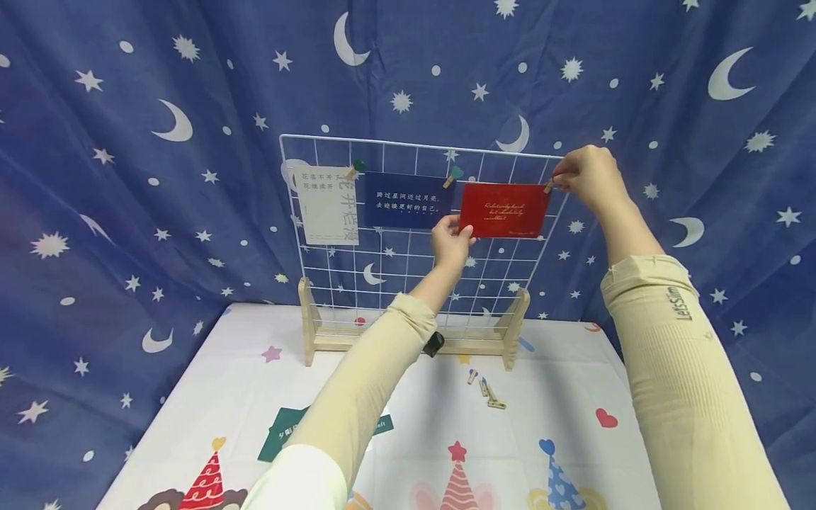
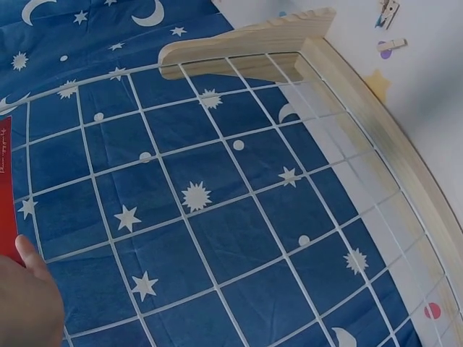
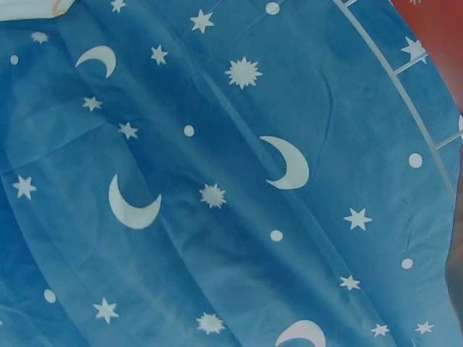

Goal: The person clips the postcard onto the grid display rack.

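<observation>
A red card [image 1: 503, 210] with gold script lies against the upper right of a white wire grid rack [image 1: 408, 262]. My left hand [image 1: 451, 243] pinches the card's lower left edge between thumb and fingers. At its upper right edge, my right hand [image 1: 589, 176] pinches a small wooden clothespin [image 1: 549, 185]. Left of the red card hang a dark blue card [image 1: 408, 202] and a white card [image 1: 329, 207]. A clothespin with a green top [image 1: 453, 177] sits at the blue card's right edge, and another green-topped clothespin [image 1: 355, 168] is between the white and blue cards.
Wooden feet [image 1: 515, 329] hold the rack on a white printed tablecloth [image 1: 574, 397]. Several loose clothespins [image 1: 489, 393] lie before it, near a black object [image 1: 433, 344]. Dark green cards [image 1: 280, 431] lie partly behind my left arm. A blue star-patterned curtain [image 1: 637, 106] hangs behind.
</observation>
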The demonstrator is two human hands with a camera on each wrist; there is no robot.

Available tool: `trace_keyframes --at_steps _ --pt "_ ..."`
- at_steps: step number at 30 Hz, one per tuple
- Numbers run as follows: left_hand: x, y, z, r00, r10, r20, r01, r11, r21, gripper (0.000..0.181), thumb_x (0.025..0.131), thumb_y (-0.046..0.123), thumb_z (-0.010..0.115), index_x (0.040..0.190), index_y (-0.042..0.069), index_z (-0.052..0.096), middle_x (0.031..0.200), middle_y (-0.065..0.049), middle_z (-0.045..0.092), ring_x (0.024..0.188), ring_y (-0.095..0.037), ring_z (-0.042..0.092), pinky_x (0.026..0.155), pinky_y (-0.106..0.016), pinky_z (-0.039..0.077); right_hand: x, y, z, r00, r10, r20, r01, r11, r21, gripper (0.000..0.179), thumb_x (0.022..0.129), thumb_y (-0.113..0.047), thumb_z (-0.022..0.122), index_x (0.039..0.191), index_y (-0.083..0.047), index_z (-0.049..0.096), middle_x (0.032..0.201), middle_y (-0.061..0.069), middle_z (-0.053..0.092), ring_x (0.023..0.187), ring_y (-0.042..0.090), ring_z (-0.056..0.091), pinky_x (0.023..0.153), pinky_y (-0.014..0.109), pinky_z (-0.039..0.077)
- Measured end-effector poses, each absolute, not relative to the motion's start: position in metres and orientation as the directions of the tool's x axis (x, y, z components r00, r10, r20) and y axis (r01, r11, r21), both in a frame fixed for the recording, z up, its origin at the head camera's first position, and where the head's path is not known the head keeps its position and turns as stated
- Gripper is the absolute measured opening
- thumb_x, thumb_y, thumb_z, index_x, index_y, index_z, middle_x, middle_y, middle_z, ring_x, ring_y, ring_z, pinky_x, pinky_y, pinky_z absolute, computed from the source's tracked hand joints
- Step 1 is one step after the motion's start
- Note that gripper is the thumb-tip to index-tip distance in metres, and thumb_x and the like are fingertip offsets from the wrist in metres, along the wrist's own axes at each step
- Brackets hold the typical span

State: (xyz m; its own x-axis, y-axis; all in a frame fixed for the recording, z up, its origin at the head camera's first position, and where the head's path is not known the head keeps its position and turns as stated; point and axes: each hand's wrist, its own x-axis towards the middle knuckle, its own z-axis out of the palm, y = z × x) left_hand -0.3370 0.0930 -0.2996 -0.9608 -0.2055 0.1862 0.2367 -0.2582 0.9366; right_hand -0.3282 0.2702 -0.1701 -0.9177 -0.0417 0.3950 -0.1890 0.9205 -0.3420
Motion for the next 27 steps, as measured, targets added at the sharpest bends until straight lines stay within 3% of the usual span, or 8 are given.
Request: trace_keyframes --at_steps 5,9,19,27 --pt "-0.336 0.097 -0.299 -0.941 -0.281 0.188 0.261 -0.250 0.933 0.018 0.086 -0.008 0.060 0.104 -0.008 0.060 0.097 -0.029 0.064 0.087 -0.035 0.065 0.080 -0.040 0.058 -0.332 0.272 -0.168 -0.940 -0.056 0.337 -0.172 0.930 -0.325 0.023 0.092 -0.005 0.058 0.109 0.009 0.063 0.109 0.029 0.064 0.096 0.041 0.063 0.088 0.054 0.048" --pt "-0.333 0.100 -0.301 -0.936 -0.305 0.175 0.262 -0.276 0.925 0.021 0.088 -0.008 0.057 0.109 -0.004 0.057 0.103 -0.024 0.061 0.092 -0.034 0.064 0.081 -0.037 0.058 -0.335 0.271 -0.167 -0.946 -0.059 0.320 -0.165 0.935 -0.313 0.023 0.092 -0.006 0.058 0.110 0.008 0.063 0.108 0.029 0.065 0.095 0.041 0.063 0.088 0.056 0.045" --pt "-0.317 0.098 -0.309 -0.938 -0.258 0.233 0.285 -0.188 0.940 0.037 0.090 -0.005 0.053 0.126 0.006 0.049 0.123 -0.016 0.051 0.102 -0.032 0.063 0.083 -0.033 0.056 -0.331 0.265 -0.170 -0.939 -0.075 0.335 -0.191 0.925 -0.329 0.026 0.093 0.000 0.054 0.116 0.012 0.058 0.113 0.032 0.061 0.100 0.044 0.061 0.090 0.053 0.049" --pt "-0.303 0.091 -0.307 -0.956 -0.189 0.226 0.262 -0.193 0.946 0.048 0.091 -0.005 0.049 0.135 0.012 0.045 0.136 -0.014 0.039 0.117 -0.031 0.055 0.091 -0.033 0.054 -0.330 0.262 -0.181 -0.905 -0.054 0.422 -0.199 0.931 -0.306 0.024 0.095 -0.001 0.048 0.114 0.008 0.060 0.107 0.031 0.063 0.092 0.041 0.060 0.080 0.050 0.051"
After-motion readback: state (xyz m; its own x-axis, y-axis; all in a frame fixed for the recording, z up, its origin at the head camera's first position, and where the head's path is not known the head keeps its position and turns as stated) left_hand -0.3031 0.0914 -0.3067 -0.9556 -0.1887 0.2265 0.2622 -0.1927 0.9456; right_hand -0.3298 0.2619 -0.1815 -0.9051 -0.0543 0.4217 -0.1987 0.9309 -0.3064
